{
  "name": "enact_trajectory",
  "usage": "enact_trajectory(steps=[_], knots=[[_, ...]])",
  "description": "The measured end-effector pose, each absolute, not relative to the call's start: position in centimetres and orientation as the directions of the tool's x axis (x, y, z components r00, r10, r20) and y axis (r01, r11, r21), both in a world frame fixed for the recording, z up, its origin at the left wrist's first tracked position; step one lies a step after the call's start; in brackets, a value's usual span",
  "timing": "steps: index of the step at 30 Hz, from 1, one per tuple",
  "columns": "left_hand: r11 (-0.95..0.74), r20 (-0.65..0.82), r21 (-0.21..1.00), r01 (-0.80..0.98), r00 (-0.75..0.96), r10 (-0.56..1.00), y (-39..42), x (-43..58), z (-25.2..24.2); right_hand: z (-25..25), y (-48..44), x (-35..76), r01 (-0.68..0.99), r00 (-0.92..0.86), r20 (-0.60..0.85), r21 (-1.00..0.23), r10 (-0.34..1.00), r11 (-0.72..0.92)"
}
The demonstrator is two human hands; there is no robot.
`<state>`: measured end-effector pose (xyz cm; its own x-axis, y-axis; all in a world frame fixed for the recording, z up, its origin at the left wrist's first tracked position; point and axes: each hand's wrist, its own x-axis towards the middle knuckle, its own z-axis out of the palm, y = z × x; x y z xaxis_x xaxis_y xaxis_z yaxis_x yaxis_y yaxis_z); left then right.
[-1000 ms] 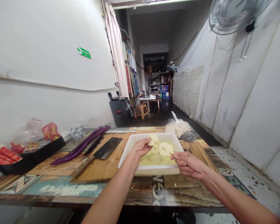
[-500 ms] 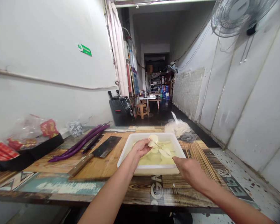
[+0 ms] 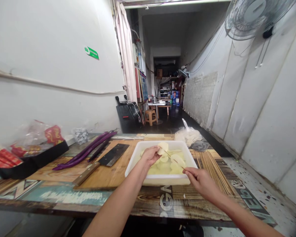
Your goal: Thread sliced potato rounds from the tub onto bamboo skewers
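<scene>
Left hand [image 3: 150, 155]: fingers pinched on a potato slice [image 3: 162, 148] above the white tub [image 3: 140, 154].
Right hand [image 3: 199, 179]: fingertips closed on a thin skewer [image 3: 174, 159], tip aimed at 10 o'clock.
Technique: pierce each slice centrally, skewer kept level.
Room: tub walls close; skewer pile [image 3: 212, 164] at 3 o'clock, cleaver [image 3: 106, 159] at 9 o'clock.

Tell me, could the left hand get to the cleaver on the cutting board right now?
Probably yes, once freed: the left hand holds a potato slice over the white tub, and nothing lies between it and the cleaver.

Tub [image 3: 160, 179] centre on table [image 3: 64, 197]; cleaver [image 3: 106, 159] left, skewers [image 3: 212, 168] right.
</scene>
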<state>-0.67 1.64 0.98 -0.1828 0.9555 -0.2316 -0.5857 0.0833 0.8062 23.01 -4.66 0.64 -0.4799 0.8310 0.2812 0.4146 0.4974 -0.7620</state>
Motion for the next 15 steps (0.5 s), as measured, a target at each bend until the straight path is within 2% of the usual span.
enact_trajectory(steps=[1, 3, 4, 5, 6, 7, 8, 10, 11, 13, 15], knots=[[0.087, -0.241, 0.812, -0.578, -0.195, 0.951, 1.6, -0.6, 1.1, 0.5, -4.6, 23.2, 0.542, -0.502, 0.366, -0.573, 0.784, 0.615], [0.082, -0.247, 0.822, -0.564, -0.223, 0.943, 1.4, -0.4, 1.3, 0.3, -4.7, 23.5, 0.687, -0.553, 0.423, -0.255, 0.718, 0.68], [0.073, -0.244, 0.825, -0.561, -0.237, 0.941, 1.4, -0.4, 1.4, 0.3, -4.8, 23.5, 0.719, -0.563, 0.415, -0.18, 0.715, 0.671], [0.065, -0.241, 0.828, -0.558, -0.248, 0.938, 1.3, -0.3, 1.4, 0.4, -5.0, 23.4, 0.728, -0.561, 0.405, -0.174, 0.722, 0.663], [0.058, -0.237, 0.83, -0.555, -0.256, 0.937, 1.3, -0.3, 1.4, 0.5, -5.2, 23.3, 0.711, -0.552, 0.393, -0.238, 0.735, 0.662], [0.053, -0.232, 0.831, -0.554, -0.259, 0.938, 1.3, -0.2, 1.4, 0.6, -5.3, 23.1, 0.664, -0.534, 0.37, -0.373, 0.76, 0.648], [0.047, -0.224, 0.833, -0.552, -0.258, 0.94, 1.3, -0.2, 1.4, 0.7, -5.4, 22.8, 0.578, -0.513, 0.316, -0.559, 0.798, 0.594], [0.03, -0.203, 0.833, -0.552, -0.255, 0.945, 1.3, -0.2, 1.4, 1.0, -5.5, 22.5, 0.292, -0.506, 0.117, -0.909, 0.855, 0.297], [0.021, -0.194, 0.832, -0.555, -0.255, 0.947, 1.2, -0.2, 1.5, 1.2, -5.5, 22.4, 0.127, -0.525, 0.009, -0.988, 0.851, 0.089], [0.0, -0.182, 0.821, -0.571, -0.262, 0.948, 1.1, -0.1, 1.7, 1.3, -5.5, 22.3, -0.142, -0.576, -0.132, -0.956, 0.807, -0.257], [-0.018, -0.17, 0.809, -0.587, -0.264, 0.949, 1.0, 0.0, 1.9, 1.4, -5.5, 22.2, -0.307, -0.602, -0.159, -0.859, 0.783, -0.41]])
